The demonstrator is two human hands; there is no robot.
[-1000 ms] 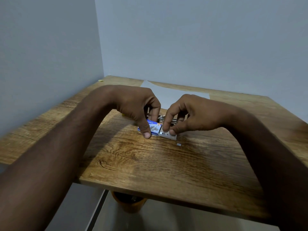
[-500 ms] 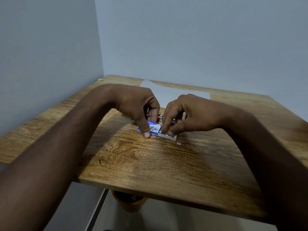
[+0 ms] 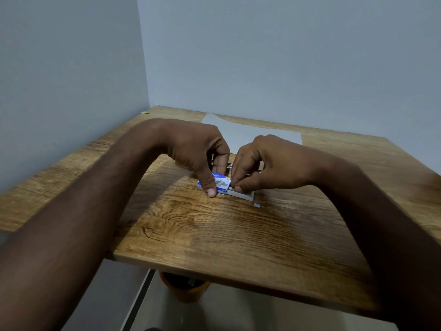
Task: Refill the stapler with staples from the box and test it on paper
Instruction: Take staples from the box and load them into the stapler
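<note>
Head view of a wooden table (image 3: pixel 214 235) set in a wall corner. The left hand (image 3: pixel 198 151) pins the blue sleeve of the staple box (image 3: pixel 220 181) against the tabletop, thumb on its near edge and fingers curled over its far side. The right hand (image 3: pixel 267 166) pinches the grey inner tray (image 3: pixel 241 194), which projects from the sleeve's right end, between thumb and forefinger. A small grey staple strip (image 3: pixel 256 205) lies loose on the wood just near and right of the tray. The stapler (image 3: pixel 229 165) shows only as dark metal in the gap between the hands, just beyond the box. A sheet of paper (image 3: pixel 250 134) lies flat farther back, partly hidden by both hands.
</note>
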